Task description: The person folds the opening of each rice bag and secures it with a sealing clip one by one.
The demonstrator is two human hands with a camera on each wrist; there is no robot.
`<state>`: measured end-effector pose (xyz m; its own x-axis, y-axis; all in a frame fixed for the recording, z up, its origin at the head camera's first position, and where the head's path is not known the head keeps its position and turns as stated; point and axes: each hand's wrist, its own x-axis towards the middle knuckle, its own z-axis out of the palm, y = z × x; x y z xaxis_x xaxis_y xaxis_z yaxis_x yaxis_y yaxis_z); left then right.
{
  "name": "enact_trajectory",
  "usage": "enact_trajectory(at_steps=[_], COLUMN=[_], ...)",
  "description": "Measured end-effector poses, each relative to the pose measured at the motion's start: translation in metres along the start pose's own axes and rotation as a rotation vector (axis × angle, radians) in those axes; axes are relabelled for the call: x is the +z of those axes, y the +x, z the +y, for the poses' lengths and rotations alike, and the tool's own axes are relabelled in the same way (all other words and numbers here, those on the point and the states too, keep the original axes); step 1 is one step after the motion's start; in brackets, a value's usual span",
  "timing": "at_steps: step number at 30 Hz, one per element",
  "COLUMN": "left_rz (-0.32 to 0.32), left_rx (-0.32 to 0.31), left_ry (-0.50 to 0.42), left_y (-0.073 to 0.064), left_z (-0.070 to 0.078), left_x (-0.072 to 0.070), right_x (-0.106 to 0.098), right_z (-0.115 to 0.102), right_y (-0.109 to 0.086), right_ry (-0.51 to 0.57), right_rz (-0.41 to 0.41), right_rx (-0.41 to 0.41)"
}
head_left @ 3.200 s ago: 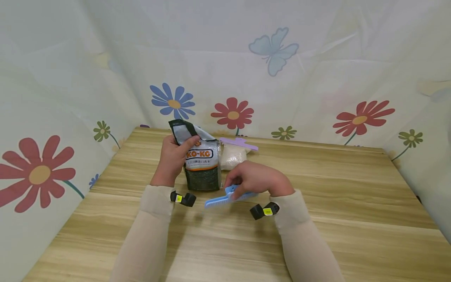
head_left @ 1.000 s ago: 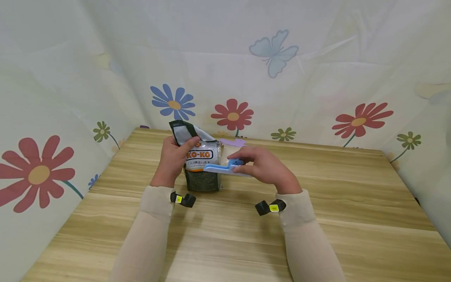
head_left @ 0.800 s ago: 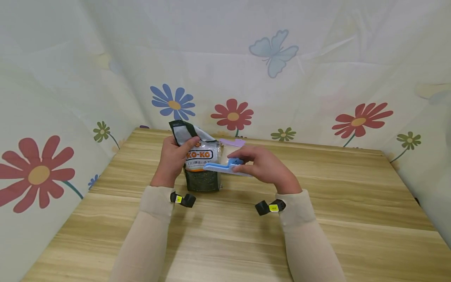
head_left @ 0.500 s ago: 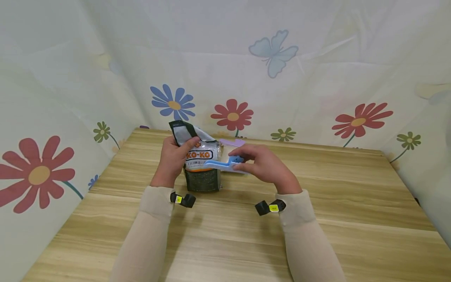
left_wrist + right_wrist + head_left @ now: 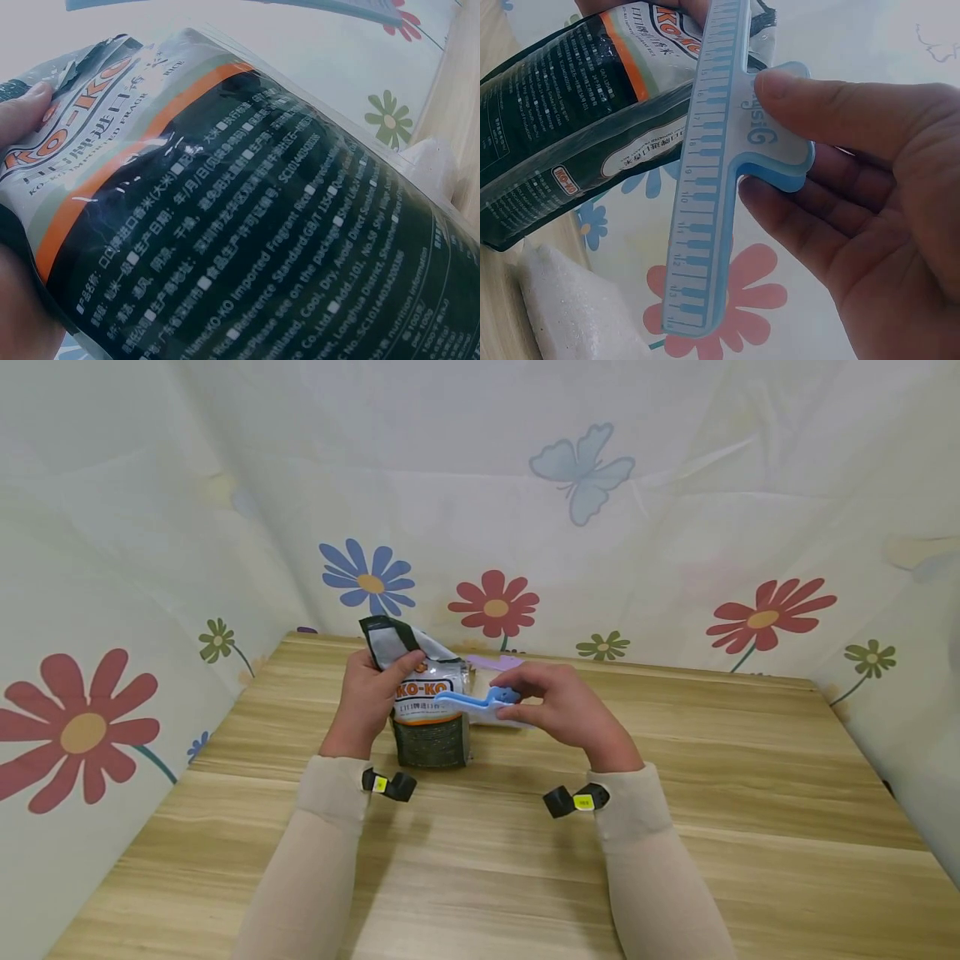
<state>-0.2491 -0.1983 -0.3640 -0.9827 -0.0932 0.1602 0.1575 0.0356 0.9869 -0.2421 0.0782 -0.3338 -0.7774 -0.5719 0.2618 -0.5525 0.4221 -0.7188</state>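
In the head view my left hand (image 5: pixel 367 697) grips the upper left side of a dark green and silver KO-KO rice bag (image 5: pixel 431 743), thumb across its front. The bag stands upright, its top folded over at a slant. My right hand (image 5: pixel 558 706) pinches the handle of a light blue bag clip (image 5: pixel 480 702), thumb on one side and fingers on the other. This clip is long and ruler-like, with piano keys printed along it in the right wrist view. Its left end overlaps the bag's front in the head view.
Behind my right hand a smaller clear bag of white rice (image 5: pixel 577 307) is partly hidden, with a purple clip (image 5: pixel 495 662) across its top. The wooden table (image 5: pixel 720 793) meets a flower-printed curtain (image 5: pixel 675 527) at the back and sides.
My right hand has lifted the blue clip from low by the table to in front of the bag; lately its angle shifted slightly. The left hand and the bag stay put.
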Motion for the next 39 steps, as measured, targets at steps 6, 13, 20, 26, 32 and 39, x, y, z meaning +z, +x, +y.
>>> enact_trajectory(at_steps=[6, 13, 20, 26, 32, 39], left_rz=[-0.002, -0.001, -0.003, -0.003, -0.005, -0.024], left_rx=[0.0, 0.014, 0.03, 0.037, 0.028, 0.049], left_ry=[-0.008, -0.011, -0.018, -0.016, -0.019, -0.052], left_y=[-0.0001, -0.0011, -0.0017, -0.0015, -0.0012, -0.0006], left_z=[0.0005, 0.0014, 0.0015, 0.0012, 0.0008, -0.0013], left_x=[0.0003, 0.0008, 0.0008, 0.0006, 0.0002, -0.0014], right_x=[-0.0006, -0.001, -0.0001, 0.0001, 0.0, 0.0], right_z=[0.0005, 0.0, 0.0017, 0.0016, 0.0001, -0.0008], right_y=[-0.0012, -0.002, -0.002, -0.0017, -0.0024, -0.0028], right_ry=[0.002, -0.027, 0.005, 0.009, 0.001, -0.009], right_rz=[0.03, 0.09, 0.137, 0.167, 0.195, 0.226], right_rx=[-0.034, -0.055, -0.076, -0.065, -0.037, -0.009])
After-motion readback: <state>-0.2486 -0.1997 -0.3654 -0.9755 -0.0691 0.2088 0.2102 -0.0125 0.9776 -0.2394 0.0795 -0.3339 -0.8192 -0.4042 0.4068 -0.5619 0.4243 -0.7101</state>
